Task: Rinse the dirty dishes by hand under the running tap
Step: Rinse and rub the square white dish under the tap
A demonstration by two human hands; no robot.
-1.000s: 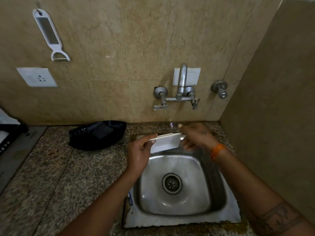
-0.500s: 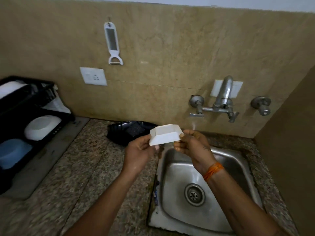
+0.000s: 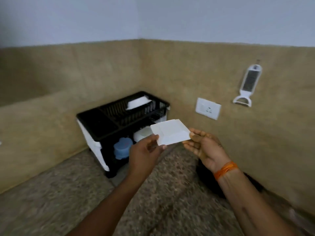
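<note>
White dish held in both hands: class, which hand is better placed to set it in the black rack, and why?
Probably the left hand: it grips the white dish on the side nearest the black rack, while the right hand holds the far edge.

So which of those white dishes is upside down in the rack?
The white dish on the rack's top tier; another sits below, and one is held by both hands.

The whole shot is smeared, so the granite countertop [image 3: 51, 201] is just mush. The lower shelf of the black dish rack [image 3: 109, 123] sits in shadow; the blue container [image 3: 123, 148] and white bowl [image 3: 142, 134] there are half hidden. The dark thing [image 3: 252, 183] behind the right forearm can't be made out.
</note>
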